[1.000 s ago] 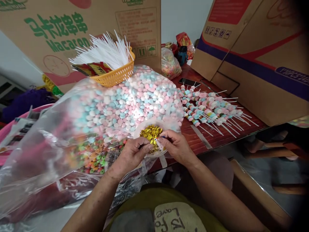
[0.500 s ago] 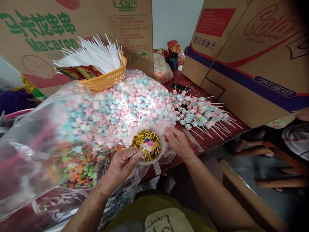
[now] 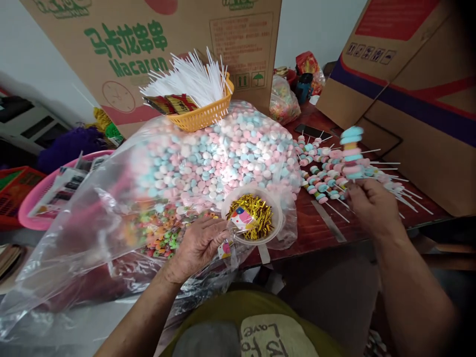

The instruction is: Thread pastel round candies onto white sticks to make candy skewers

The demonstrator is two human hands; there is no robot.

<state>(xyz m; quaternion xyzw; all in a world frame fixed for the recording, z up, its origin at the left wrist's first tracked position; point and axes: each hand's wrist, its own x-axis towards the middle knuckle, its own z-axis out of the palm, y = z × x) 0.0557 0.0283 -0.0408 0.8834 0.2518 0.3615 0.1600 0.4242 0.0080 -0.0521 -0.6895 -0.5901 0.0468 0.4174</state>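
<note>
My left hand (image 3: 203, 244) pinches a small clear plastic bag (image 3: 242, 219) with a bright spotted print, held over the near left of a round plastic bowl. The bowl (image 3: 278, 224) contains shiny gold twist ties (image 3: 262, 215). Out to the right, my right hand (image 3: 372, 206) is closed on the stick of a marshmallow skewer (image 3: 352, 156), held upright and slightly blurred. Its candies are blue, pink and yellowish. Behind that hand lies a pile of similar skewers (image 3: 322, 186), their white sticks pointing mostly right.
A large clear bag of pastel marshmallows (image 3: 208, 166) spreads across the table, with colourful ring candies (image 3: 163, 238) at its near side. On it rests a yellow basket (image 3: 203, 119) of white sticks (image 3: 203, 82). Cartons (image 3: 186, 29) stand behind; a phone (image 3: 312, 131) and pink basin (image 3: 31, 210) flank it.
My right hand has moved right from beside the bowl and now holds up a marshmallow skewer. The left hand still holds the printed bag by the bowl. The view has swung left.
</note>
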